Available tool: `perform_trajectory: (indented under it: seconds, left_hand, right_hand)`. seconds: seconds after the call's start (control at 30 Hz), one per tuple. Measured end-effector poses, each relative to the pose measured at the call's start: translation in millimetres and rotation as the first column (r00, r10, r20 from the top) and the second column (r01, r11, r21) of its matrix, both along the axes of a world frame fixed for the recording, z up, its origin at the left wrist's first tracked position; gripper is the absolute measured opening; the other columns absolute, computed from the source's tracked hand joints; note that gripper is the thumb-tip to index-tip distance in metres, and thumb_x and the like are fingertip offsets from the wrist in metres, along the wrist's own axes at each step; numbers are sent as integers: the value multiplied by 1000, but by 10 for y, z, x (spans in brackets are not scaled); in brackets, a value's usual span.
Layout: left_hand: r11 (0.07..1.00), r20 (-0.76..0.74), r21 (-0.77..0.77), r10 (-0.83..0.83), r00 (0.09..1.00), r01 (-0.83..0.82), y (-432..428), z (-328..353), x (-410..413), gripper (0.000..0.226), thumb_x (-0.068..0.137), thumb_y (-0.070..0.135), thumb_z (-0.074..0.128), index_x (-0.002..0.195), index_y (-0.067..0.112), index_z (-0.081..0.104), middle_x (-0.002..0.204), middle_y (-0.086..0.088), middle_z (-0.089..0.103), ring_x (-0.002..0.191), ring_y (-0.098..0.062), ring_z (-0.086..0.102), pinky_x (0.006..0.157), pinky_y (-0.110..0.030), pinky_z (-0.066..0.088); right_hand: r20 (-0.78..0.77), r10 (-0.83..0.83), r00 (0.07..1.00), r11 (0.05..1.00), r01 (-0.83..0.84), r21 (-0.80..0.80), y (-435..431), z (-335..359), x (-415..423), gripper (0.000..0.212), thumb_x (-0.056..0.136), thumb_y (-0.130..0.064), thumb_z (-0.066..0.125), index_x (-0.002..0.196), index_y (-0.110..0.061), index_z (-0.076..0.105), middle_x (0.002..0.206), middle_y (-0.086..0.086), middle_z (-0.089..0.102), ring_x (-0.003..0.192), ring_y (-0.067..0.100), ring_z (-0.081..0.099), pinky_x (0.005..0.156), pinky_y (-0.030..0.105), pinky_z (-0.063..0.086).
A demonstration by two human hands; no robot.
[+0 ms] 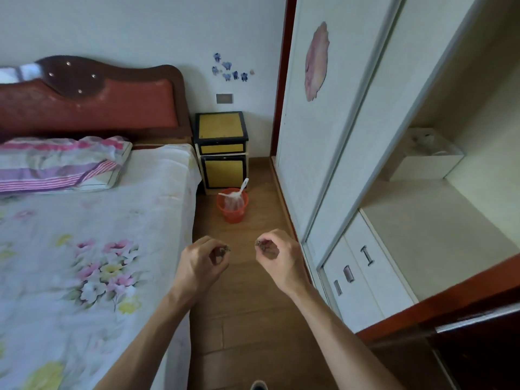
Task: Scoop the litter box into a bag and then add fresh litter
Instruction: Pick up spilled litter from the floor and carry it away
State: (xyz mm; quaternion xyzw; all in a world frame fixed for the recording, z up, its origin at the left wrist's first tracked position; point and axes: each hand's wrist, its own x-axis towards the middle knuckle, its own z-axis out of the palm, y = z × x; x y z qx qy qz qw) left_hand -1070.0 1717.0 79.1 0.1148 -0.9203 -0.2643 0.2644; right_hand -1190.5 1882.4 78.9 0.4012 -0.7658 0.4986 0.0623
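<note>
The left is taken up by a bed point(84, 220), the right by an open wardrobe point(422, 235). An orange bucket point(232, 215), lined with a clear bag point(234, 203) and holding a white scoop point(243, 185), is set on the floor point(253, 305) by the nightstand point(222, 147). Dark crumbs point(260, 244) are pinched in the curled fingers point(212, 242) of the left hand point(204, 267) and the right hand point(278, 258).

Left hand point(204, 261) and right hand point(278, 257) over wooden floor point(247, 305), each pinching dark bits point(225, 248), orange bucket point(232, 213) beyond holding clear bag point(233, 203) and white scoop point(244, 185), just before yellow nightstand point(222, 147), floral bed point(84, 249) left, open wardrobe point(309, 150) right
</note>
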Motion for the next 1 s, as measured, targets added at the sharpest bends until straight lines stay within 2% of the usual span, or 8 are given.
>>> perform_trajectory:
  seconds: [0.13, 0.43, 0.67, 0.83, 1.0]
  left_hand:
    - [999, 1, 4, 35, 999, -35, -198, 14, -308, 10, 77, 14, 79, 84, 10, 73, 75, 3, 65, 59, -4, 57, 56, -23, 55]
    - [994, 26, 33, 100, 995, -101, -726, -72, -947, 9, 78, 16, 78, 83, 10, 73, 74, 4, 65, 58, -2, 54, 57, -17, 52]
    - [990, 34, 57, 124, 992, -126, -1378, -214, -1580, 8, 78, 15, 78, 82, 9, 73, 73, 4, 64, 57, -5, 55, 56, -19, 53]
    - [988, 60, 101, 111, 992, -117, -1892, -308, -2070, 8, 77, 15, 78, 83, 11, 73, 73, 6, 62, 58, -1, 53, 57, -10, 48]
    - [990, 81, 106, 87, 993, -95, -2354, -374, -2477, 10, 76, 13, 79, 84, 10, 73, 74, 5, 64, 59, -2, 54, 58, -11, 48]
  right_hand:
    - [2, 40, 999, 999, -40, 8, -204, -6, -365, 16, 76, 1, 75, 87, -8, 67, 86, 1, 64, 77, 9, 63, 69, 24, 57]
    - [69, 73, 995, 996, -76, 42, -804, -186, -1114, 17, 77, -2, 77, 89, -10, 68, 87, -1, 65, 78, 6, 65, 69, 23, 57]
    - [111, 66, 992, 995, -74, 69, -1443, -315, -1750, 17, 76, 0, 76, 88, -10, 68, 86, -1, 66, 77, 6, 65, 69, 19, 56]
    - [159, 54, 986, 990, -74, 122, -1958, -396, -2205, 18, 78, -2, 76, 90, -12, 68, 88, -3, 66, 79, 5, 65, 71, 18, 56]
    - [190, 43, 981, 988, -70, 138, -2435, -443, -2583, 17, 78, -3, 77, 91, -11, 68, 88, -2, 66, 81, 4, 65, 71, 13, 54]
